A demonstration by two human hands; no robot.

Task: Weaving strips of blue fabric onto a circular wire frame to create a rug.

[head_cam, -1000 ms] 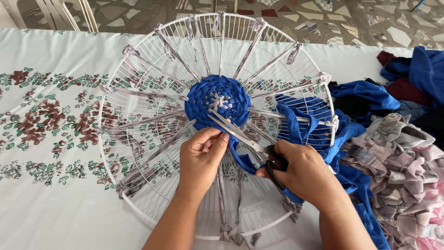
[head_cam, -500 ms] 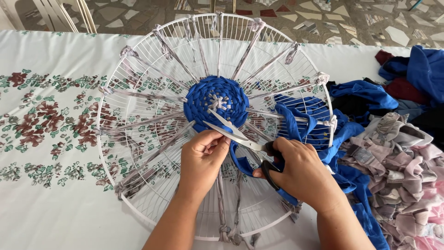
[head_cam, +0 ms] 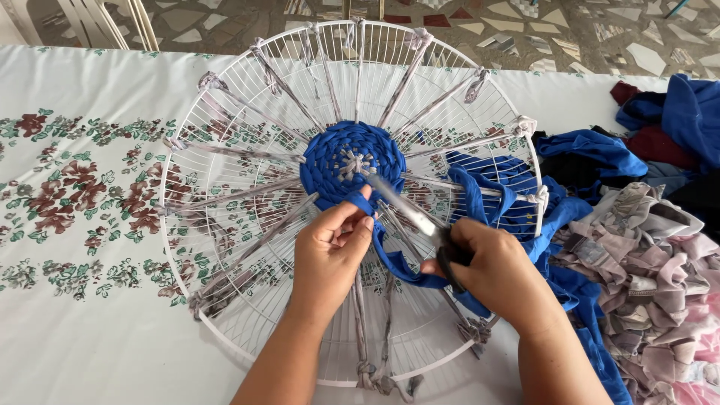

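A round white wire fan guard (head_cam: 225, 112) lies flat on the table, strung with grey fabric strips like spokes. A woven disc of blue cloth (head_cam: 351, 161) fills its centre. My left hand (head_cam: 330, 251) pinches the end of a blue fabric strip (head_cam: 397, 266) at the disc's lower edge. My right hand (head_cam: 499, 274) grips scissors (head_cam: 409, 210), whose blades point up-left toward the disc's middle, just right of my left fingers. The blue strip loops under my right hand and runs off to the right.
The table wears a white cloth with a flower print (head_cam: 67, 195). At the right lie a heap of blue cloth (head_cam: 600, 157) and a pile of grey and pink fabric strips (head_cam: 652, 262). White chair legs (head_cam: 112, 22) stand on the tiled floor beyond.
My right hand has shifted slightly, bringing the scissor blades closer to the disc's centre. My left hand keeps pinching the blue strip at the same spot.
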